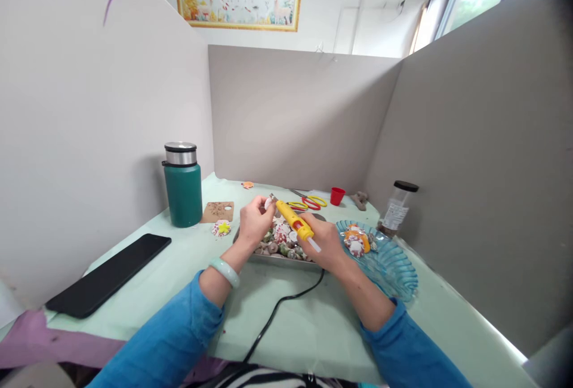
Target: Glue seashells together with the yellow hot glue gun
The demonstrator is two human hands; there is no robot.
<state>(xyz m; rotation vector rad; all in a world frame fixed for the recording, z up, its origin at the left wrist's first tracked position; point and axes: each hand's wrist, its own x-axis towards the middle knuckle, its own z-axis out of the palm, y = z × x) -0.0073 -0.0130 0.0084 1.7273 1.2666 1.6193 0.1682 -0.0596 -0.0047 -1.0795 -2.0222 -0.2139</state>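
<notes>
My right hand (323,242) is wrapped round a yellow hot glue gun (293,219), with a white glue stick poking out of its back end. Its nozzle points up and left, close to a small whitish shell (268,203) pinched in the fingers of my left hand (256,221). I cannot tell whether the nozzle touches the shell. Beneath both hands lies a metal tray (280,261) filled with many shells and small stones (281,234). From the gun side a black cord (286,299) runs over the table toward me.
To the left stand a green bottle (182,194) and a black phone (110,274), near a brown card (218,212) and a shell with a yellow star (221,228). Scissors (316,201) and a red cup (337,196) lie behind. At right are a blue plate (394,271) and a jar (396,212).
</notes>
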